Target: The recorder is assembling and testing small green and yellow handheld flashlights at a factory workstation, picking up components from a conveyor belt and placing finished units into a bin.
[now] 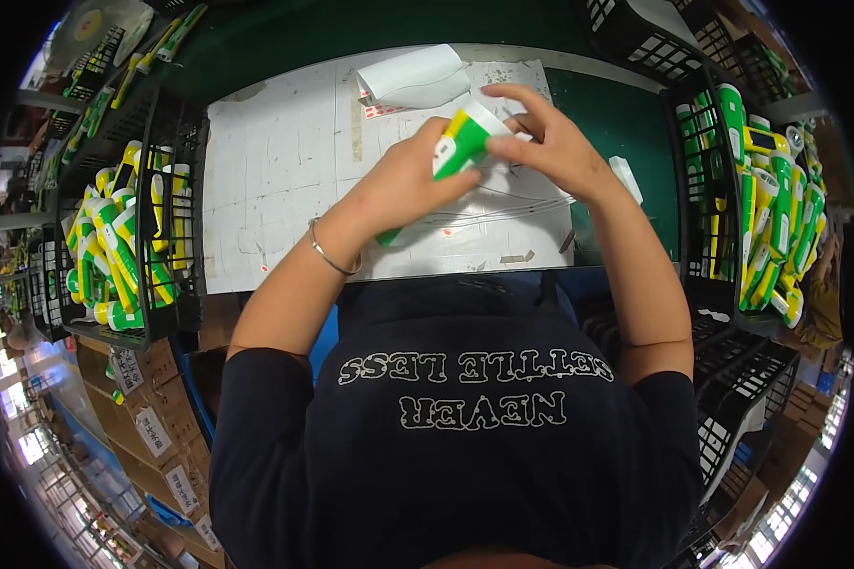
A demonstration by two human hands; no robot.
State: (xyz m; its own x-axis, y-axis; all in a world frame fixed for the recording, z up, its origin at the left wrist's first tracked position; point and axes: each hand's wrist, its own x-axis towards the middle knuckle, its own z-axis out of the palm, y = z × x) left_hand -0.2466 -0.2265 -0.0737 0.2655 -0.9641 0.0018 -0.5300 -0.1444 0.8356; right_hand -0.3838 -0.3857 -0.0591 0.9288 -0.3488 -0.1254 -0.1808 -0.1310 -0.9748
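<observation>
A green, yellow and white flashlight (460,150) lies slantwise in my left hand (403,175), above the white work surface (285,180). The left fingers and thumb are wrapped round its body, and its wide white head points up and to the right. Beside that head is my right hand (555,147), its fingers curved and spread apart. The right thumb lies close to the green part near the head; whether it presses on it I cannot tell. The flashlight's middle is partly hidden by my left hand.
A curled white sheet (413,78) with red labels lies at the back. Thin white cords (512,204) cross the surface beyond my forearms. Black crates full of similar flashlights stand left (176,313) and right (697,237). A small white piece (626,180) sits by my right forearm.
</observation>
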